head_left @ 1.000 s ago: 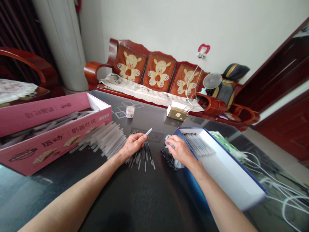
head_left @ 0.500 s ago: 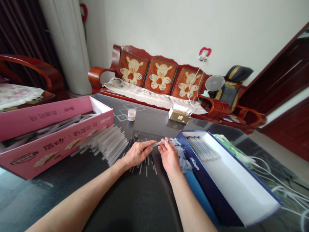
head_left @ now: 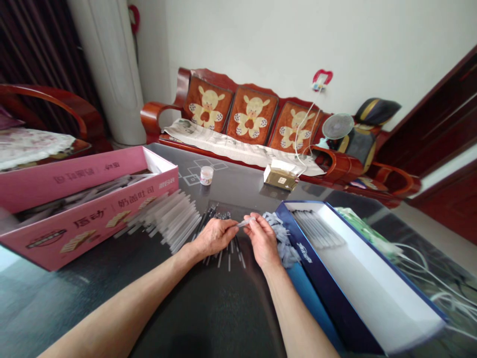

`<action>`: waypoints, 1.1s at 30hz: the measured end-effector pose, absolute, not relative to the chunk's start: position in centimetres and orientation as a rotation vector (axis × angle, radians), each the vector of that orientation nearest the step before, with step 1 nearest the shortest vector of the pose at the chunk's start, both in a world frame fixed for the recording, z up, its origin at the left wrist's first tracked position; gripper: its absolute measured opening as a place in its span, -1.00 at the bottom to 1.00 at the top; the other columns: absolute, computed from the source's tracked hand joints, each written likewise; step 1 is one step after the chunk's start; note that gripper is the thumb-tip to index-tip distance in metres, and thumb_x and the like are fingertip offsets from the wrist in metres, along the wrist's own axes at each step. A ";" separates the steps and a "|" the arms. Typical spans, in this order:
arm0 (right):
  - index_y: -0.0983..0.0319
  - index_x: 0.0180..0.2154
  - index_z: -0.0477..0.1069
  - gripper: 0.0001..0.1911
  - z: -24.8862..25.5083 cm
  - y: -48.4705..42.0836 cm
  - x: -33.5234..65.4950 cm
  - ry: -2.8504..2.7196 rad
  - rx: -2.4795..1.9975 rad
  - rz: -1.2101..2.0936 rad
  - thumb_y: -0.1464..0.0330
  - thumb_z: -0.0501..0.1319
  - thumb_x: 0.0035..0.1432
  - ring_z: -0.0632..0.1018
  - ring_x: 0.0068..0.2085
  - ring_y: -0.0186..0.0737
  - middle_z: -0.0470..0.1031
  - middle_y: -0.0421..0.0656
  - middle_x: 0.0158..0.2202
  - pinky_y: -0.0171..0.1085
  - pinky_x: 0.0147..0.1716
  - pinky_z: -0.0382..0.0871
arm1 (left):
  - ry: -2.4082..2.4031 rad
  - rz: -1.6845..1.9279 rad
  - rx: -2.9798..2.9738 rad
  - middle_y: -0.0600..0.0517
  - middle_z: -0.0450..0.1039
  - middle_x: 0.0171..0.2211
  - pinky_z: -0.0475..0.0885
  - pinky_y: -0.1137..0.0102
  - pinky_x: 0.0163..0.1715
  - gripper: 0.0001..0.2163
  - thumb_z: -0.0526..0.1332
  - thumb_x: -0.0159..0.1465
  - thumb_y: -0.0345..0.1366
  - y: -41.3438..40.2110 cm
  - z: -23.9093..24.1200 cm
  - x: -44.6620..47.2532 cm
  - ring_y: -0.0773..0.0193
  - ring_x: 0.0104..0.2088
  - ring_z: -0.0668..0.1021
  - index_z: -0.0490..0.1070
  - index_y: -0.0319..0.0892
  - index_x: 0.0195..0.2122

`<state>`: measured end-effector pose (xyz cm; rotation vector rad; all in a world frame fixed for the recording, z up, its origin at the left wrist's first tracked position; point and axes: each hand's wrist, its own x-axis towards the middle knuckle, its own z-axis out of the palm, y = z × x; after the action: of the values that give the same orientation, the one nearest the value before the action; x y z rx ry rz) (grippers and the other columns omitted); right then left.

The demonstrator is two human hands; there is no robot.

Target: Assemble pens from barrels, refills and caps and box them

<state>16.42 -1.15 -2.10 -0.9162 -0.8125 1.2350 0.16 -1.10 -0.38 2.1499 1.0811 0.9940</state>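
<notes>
A glossy black table (head_left: 219, 313) carries a pink box (head_left: 87, 216) and a long, white-lined blue box (head_left: 318, 278). Straight frosted tubes (head_left: 169, 219) fan beside the pink one. The left hand (head_left: 215, 236) partly hides dark rods (head_left: 205, 219) and, with the right hand (head_left: 263, 243), holds a slim translucent tube (head_left: 244, 223) in a closed pinch between the boxes.

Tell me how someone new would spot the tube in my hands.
On the dark table, look between the pink box and the blue box. There the left hand and the right hand nearly meet, a slim translucent tube pinched between them. Unlike the pale tubes lying beside the pink box, this one is held by both hands.
</notes>
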 end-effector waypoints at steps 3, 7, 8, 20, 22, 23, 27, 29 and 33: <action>0.23 -0.24 0.47 -0.65 -1.9 -1.2 16.4 -0.813 -0.941 1.250 0.29 0.40 -0.13 0.58 -0.33 -0.29 0.60 -0.15 -0.28 -0.33 -0.36 0.47 | 1.166 0.948 2.260 0.08 0.31 -0.63 0.13 0.47 -0.53 -0.69 0.00 0.32 -0.20 -1.0 -0.5 0.0 0.37 -0.61 0.34 0.46 -0.17 -0.44; 0.25 -0.25 0.48 -0.62 -1.8 -1.3 16.0 -0.737 -0.968 1.299 0.30 0.44 -0.18 0.57 -0.40 -0.33 0.61 -0.15 -0.32 -0.32 -0.36 0.49 | 1.297 0.889 2.401 0.02 0.38 -0.54 0.16 0.46 -0.48 -0.69 -0.03 0.35 -0.21 -1.2 -0.6 -0.1 0.32 -0.50 0.43 0.39 -0.16 -0.45; 0.25 -0.25 0.48 -0.62 -1.8 -1.3 15.8 -0.717 -0.973 1.306 0.31 0.44 -0.19 0.57 -0.41 -0.34 0.61 -0.15 -0.33 -0.32 -0.36 0.49 | 1.326 0.877 2.429 0.01 0.40 -0.51 0.17 0.46 -0.47 -0.70 -0.03 0.35 -0.21 -1.3 -0.6 -0.1 0.31 -0.48 0.44 0.38 -0.16 -0.43; 0.27 -0.29 0.49 -0.63 -1.2 -1.5 15.1 -0.590 -0.978 1.396 0.36 0.46 -0.24 0.57 -0.45 -0.35 0.61 -0.16 -0.39 -0.36 -0.42 0.50 | 1.536 0.791 2.805 -0.01 0.40 -0.47 0.18 0.42 -0.51 -0.71 -0.07 0.39 -0.23 -1.5 -0.8 -0.3 0.25 -0.43 0.47 0.39 -0.18 -0.33; 0.28 -0.30 0.48 -0.61 -0.9 -1.5 15.1 -0.574 -0.992 1.400 0.37 0.47 -0.27 0.57 -0.47 -0.34 0.61 -0.16 -0.41 -0.36 -0.44 0.50 | 1.560 0.795 2.841 0.00 0.40 -0.47 0.18 0.42 -0.51 -0.71 -0.07 0.39 -0.23 -1.5 -0.9 -0.3 0.26 -0.43 0.46 0.38 -0.18 -0.33; 0.28 -0.31 0.48 -0.61 -0.8 -1.5 15.1 -0.566 -0.997 1.401 0.37 0.47 -0.28 0.56 -0.47 -0.34 0.61 -0.17 -0.42 -0.36 -0.44 0.50 | 1.572 0.798 2.852 0.01 0.40 -0.47 0.19 0.42 -0.51 -0.72 -0.06 0.39 -0.24 -1.5 -0.9 -0.3 0.27 -0.42 0.46 0.38 -0.17 -0.34; 0.28 -0.34 0.47 -0.59 -0.6 -1.6 14.9 -0.535 -1.008 1.408 0.38 0.48 -0.33 0.56 -0.49 -0.34 0.60 -0.17 -0.44 -0.36 -0.46 0.49 | 1.603 0.823 2.879 0.03 0.39 -0.46 0.20 0.43 -0.50 -0.75 -0.05 0.39 -0.25 -1.7 -1.1 -0.1 0.27 -0.41 0.46 0.37 -0.16 -0.33; 0.28 -0.35 0.47 -0.60 -0.6 -1.6 14.8 -0.518 -1.016 1.416 0.38 0.48 -0.34 0.55 -0.49 -0.34 0.59 -0.18 -0.47 -0.36 -0.46 0.49 | 1.614 0.831 2.887 0.03 0.39 -0.46 0.20 0.42 -0.50 -0.76 -0.04 0.38 -0.26 -1.7 -1.2 -0.1 0.27 -0.41 0.46 0.37 -0.16 -0.33; 0.26 -0.37 0.44 -0.61 -0.8 -1.5 15.0 -0.558 -1.036 1.438 0.35 0.47 -0.32 0.53 -0.49 -0.36 0.56 -0.21 -0.48 -0.35 -0.43 0.47 | 1.570 0.817 2.920 0.05 0.38 -0.48 0.18 0.41 -0.52 -0.76 -0.02 0.38 -0.26 -1.3 -1.1 -0.4 0.28 -0.43 0.45 0.37 -0.15 -0.35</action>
<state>14.98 -1.55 -0.82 -1.0363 -0.5580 1.4384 -0.36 -1.34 -1.13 2.9203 1.5698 0.8175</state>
